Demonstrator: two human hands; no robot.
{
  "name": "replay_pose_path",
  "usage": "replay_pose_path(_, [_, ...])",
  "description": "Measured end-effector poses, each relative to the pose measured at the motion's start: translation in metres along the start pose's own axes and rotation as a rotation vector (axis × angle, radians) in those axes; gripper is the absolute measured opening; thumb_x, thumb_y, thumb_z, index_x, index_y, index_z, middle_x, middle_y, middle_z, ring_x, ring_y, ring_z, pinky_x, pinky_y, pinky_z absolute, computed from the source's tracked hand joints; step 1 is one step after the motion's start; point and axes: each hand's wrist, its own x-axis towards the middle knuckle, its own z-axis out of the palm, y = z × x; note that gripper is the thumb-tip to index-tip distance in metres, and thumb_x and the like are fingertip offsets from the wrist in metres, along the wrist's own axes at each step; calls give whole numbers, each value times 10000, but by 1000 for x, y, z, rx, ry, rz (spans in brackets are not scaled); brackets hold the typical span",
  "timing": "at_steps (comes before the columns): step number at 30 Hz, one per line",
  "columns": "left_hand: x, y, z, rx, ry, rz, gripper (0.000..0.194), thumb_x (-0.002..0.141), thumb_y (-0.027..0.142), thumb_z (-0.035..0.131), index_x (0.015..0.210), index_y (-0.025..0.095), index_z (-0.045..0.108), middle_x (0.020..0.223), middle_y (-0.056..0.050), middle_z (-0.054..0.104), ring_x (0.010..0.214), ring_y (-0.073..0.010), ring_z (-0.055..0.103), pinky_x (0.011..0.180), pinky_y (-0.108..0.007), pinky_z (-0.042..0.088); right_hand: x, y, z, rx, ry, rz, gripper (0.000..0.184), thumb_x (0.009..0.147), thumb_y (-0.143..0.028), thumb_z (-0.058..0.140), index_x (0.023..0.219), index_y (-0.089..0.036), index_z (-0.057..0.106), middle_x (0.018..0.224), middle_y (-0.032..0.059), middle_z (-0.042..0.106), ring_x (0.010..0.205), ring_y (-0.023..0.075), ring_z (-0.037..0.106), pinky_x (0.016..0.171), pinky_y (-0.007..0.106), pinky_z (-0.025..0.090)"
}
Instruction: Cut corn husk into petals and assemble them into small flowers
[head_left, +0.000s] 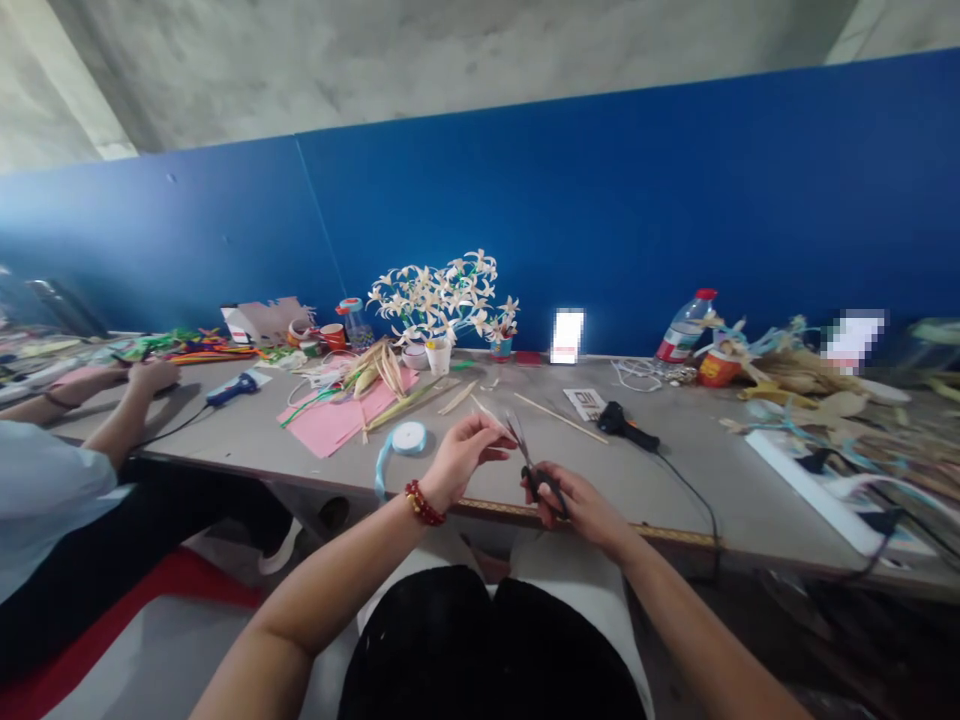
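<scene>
I sit at a grey table (697, 430), facing a blue partition (600, 210), paler leftward; grey concrete (450, 55) rises above it. To my left is a red chair (195, 580).

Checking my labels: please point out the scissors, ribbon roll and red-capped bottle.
Scissors (532, 469): head view, where blades meet handles.
Ribbon roll (409, 437): head view, middle of its face.
Red-capped bottle (685, 330): head view, its body.
</scene>
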Motion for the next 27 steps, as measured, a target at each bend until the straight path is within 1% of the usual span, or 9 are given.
replay_pose_path(4, [4,-5,0,16,-2,-10,270,719,346,772,725,144,594,816,-68,716,779,-173,700,691,-263,527,0,7,-2,42,2,31,543,806,-688,554,921,-157,542,688,-3,577,519,101,490,496,240,383])
replay_pose_path(8, [5,-9,0,20,43,-25,282,707,359,779,717,148,593,768,-47,704,740,-159,693,675,-257,522,1,13,0,92,12,44,525,785,-672,598,914,-166,544,751,-2,582,529,90,494,486,225,371])
replay_pose_path(12, [5,-11,-1,16,58,-2,270,729,354,764,712,149,589,768,-42,708,739,-146,684,672,-248,514,2,12,3,119,13,38,525,776,-671,611,912,-169,539,721,-20,553,520,85,474,479,220,357])
replay_pose_path(15, [10,-13,-2,1,67,11,255,751,347,745,723,153,581,782,-44,713,752,-149,685,695,-261,516,6,10,-1,104,8,56,553,765,-699,599,906,-167,539,727,-14,560,521,92,482,491,232,382])
replay_pose_path(18, [23,-17,-4,1,74,36,245,753,342,744,739,162,577,782,-30,710,778,-159,691,720,-277,519,16,11,-10,22,-4,68,550,790,-702,566,922,-169,551,775,7,591,561,109,513,514,242,403])
replay_pose_path(20, [35,-20,-6,7,67,42,248,752,343,746,741,163,575,785,-24,709,772,-152,690,729,-280,519,26,14,-16,-18,-8,51,514,815,-671,566,924,-169,561,805,11,594,591,111,517,565,252,432])
replay_pose_path(23, [54,-23,-10,-7,78,27,262,760,360,741,751,165,566,794,-25,713,765,-148,691,728,-279,518,43,20,-24,63,-15,78,519,798,-678,575,917,-173,548,797,6,581,588,109,501,573,257,440])
replay_pose_path(27, [76,-21,-15,-49,103,21,264,765,366,737,781,176,555,797,-23,720,754,-156,698,736,-291,519,61,24,-33,165,-1,144,509,740,-664,643,883,-188,529,773,-3,566,582,105,485,551,250,437])
